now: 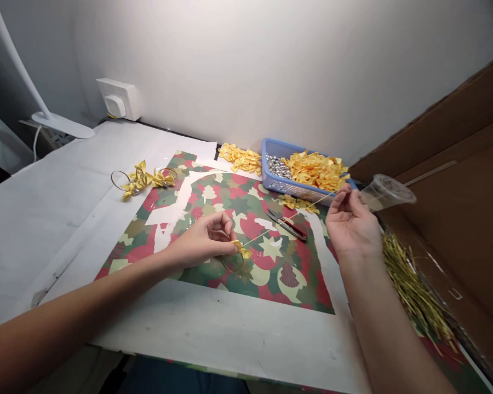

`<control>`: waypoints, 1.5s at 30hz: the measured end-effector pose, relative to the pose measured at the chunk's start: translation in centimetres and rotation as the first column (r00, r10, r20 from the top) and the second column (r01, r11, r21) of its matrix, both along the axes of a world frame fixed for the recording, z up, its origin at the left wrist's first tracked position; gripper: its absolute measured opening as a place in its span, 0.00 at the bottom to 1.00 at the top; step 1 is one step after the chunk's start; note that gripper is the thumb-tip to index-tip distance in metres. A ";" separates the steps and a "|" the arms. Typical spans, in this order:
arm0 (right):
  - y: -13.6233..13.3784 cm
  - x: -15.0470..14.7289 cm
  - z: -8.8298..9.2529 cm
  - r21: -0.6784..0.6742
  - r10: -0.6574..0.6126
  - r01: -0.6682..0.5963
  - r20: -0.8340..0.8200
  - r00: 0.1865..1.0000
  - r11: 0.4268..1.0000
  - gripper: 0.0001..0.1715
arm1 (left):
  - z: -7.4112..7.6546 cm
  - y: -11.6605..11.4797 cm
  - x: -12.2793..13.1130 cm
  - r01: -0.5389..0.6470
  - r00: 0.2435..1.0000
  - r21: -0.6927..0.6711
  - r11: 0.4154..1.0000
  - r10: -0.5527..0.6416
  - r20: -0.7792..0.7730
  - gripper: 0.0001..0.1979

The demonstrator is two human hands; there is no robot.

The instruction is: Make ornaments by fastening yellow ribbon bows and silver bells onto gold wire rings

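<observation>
My left hand (211, 238) pinches a thin ring with a yellow ribbon bow (245, 252) over the patterned paper. From the bow a thin gold cord (271, 227) runs taut up to the right. My right hand (351, 219) pinches the far end of this cord near the basket's right corner. Below the cord lie thread snips (287, 225) with dark red handles. Several rings with yellow bows (142, 180) rest at the paper's upper left. Loose yellow bows (298, 204) lie in front of the basket, and a pile of yellow bows (240, 158) sits left of it.
A blue basket (269, 145) against the wall holds silver bells (277, 167) and yellow bows (316, 169). At right are a clear plastic cup (388, 191), a bundle of gold cords (414, 290) and a cardboard panel (456, 180). A white lamp base (63, 125) stands at left.
</observation>
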State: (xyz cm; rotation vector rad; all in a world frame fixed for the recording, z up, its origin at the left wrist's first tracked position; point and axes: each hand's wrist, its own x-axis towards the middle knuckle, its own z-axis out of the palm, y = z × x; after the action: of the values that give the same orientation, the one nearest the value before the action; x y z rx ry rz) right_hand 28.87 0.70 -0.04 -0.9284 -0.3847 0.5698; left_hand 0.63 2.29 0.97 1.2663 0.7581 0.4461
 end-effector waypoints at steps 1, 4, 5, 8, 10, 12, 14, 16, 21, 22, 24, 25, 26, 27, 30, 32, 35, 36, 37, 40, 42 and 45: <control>0.0 0.0 0.0 -0.012 0.016 -0.016 0.039 0.999 1.000 0.15 | -0.1 0.0 -0.1 0.005 1.000 0.017 1.000 -0.005 -0.005 0.13; -0.3 -0.6 0.0 -0.081 0.106 -0.092 0.190 0.976 0.992 0.09 | -0.4 0.1 -0.3 -0.001 0.999 0.072 0.997 0.004 -0.042 0.12; -0.4 -1.0 0.1 -0.117 0.150 -0.124 0.251 0.956 0.985 0.08 | -0.4 0.1 -0.3 -0.012 0.998 0.090 0.996 0.017 -0.058 0.12; -1.1 -2.8 0.0 -0.252 0.294 -0.197 0.444 0.847 0.948 0.07 | -0.4 0.0 -0.4 -0.031 0.996 0.138 0.990 0.043 -0.084 0.11; -1.6 -4.2 -0.1 -0.342 0.373 -0.202 0.566 0.735 0.918 0.06 | -0.4 0.0 -0.3 -0.021 0.997 0.158 0.987 0.033 -0.076 0.11; -2.2 -5.6 -0.2 -0.403 0.423 -0.181 0.661 0.620 0.897 0.04 | -0.4 -0.1 -0.3 -0.008 0.997 0.160 0.987 0.020 -0.072 0.12; -2.9 -6.8 -0.2 -0.410 0.416 -0.141 0.729 0.543 0.901 0.04 | -0.4 -0.2 -0.2 -0.009 0.997 0.157 0.988 0.020 -0.069 0.12; -3.6 -8.0 -0.3 -0.417 0.432 -0.143 0.765 0.477 0.897 0.04 | -0.5 -0.2 -0.2 -0.015 0.998 0.147 0.989 0.024 -0.057 0.12; -5.4 -9.9 -0.5 -0.650 0.787 -0.483 0.597 0.153 0.587 0.12 | -0.6 -0.1 -0.1 -0.032 0.999 0.123 0.992 0.032 0.006 0.12; -5.6 -10.0 -0.6 -0.667 0.814 -0.513 0.568 0.120 0.541 0.13 | -0.6 0.0 -0.1 -0.035 0.999 0.128 0.991 0.033 0.011 0.12; -5.8 -10.0 -0.7 -0.677 0.823 -0.520 0.561 0.094 0.521 0.12 | -0.7 0.1 -0.1 -0.033 0.999 0.144 0.989 0.033 -0.001 0.11; -5.9 -9.8 -0.7 -0.677 0.814 -0.506 0.573 0.093 0.534 0.11 | -0.7 0.1 0.0 -0.031 0.999 0.150 0.988 0.033 -0.013 0.11; -5.9 -9.7 -0.7 -0.677 0.803 -0.487 0.588 0.092 0.552 0.10 | -0.7 0.1 0.0 -0.029 0.999 0.153 0.988 0.033 -0.026 0.11; -5.9 -9.6 -0.8 -0.675 0.789 -0.463 0.607 0.093 0.574 0.08 | -0.6 0.0 0.1 -0.027 0.999 0.151 0.988 0.032 -0.036 0.12; -6.1 -9.4 -0.8 -0.649 0.744 -0.423 0.661 0.097 0.632 0.08 | -0.5 -0.2 0.3 -0.020 0.999 0.133 0.991 0.026 -0.048 0.12; -6.3 -9.6 -0.9 -0.622 0.719 -0.430 0.688 0.099 0.654 0.07 | -0.4 -0.4 0.5 0.004 0.999 0.118 0.993 0.001 -0.044 0.12; -6.6 -9.9 -1.0 -0.569 0.662 -0.422 0.741 0.108 0.706 0.05 | -0.5 -0.6 0.7 0.041 0.999 0.098 0.994 -0.037 -0.039 0.12; -6.7 -10.0 -1.1 -0.541 0.628 -0.407 0.770 0.113 0.736 0.04 | -0.5 -0.6 0.7 0.045 0.998 0.096 0.994 -0.041 -0.041 0.12; -6.8 -10.0 -1.1 -0.510 0.589 -0.385 0.800 0.116 0.769 0.03 | -0.5 -0.6 0.7 0.043 0.998 0.094 0.995 -0.039 -0.041 0.12; -7.1 -10.0 -0.9 -0.438 0.487 -0.324 0.869 0.084 0.838 0.04 | -0.7 -0.5 0.7 0.030 0.999 0.095 0.995 -0.027 -0.032 0.12; -7.2 -9.9 -0.7 -0.419 0.448 -0.310 0.893 0.027 0.853 0.06 | -0.7 -0.4 0.8 0.039 0.999 0.086 0.996 -0.037 -0.027 0.12; -7.3 -9.8 -0.5 -0.398 0.412 -0.316 0.911 -0.023 0.861 0.07 | -0.6 -0.5 0.8 0.054 0.998 0.065 0.996 -0.052 -0.038 0.12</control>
State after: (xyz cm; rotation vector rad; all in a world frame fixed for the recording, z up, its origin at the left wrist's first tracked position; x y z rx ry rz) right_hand 19.03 -6.63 -0.56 -1.1982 -2.0182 0.3090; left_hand 1.40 1.82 0.36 1.3564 0.7433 0.4089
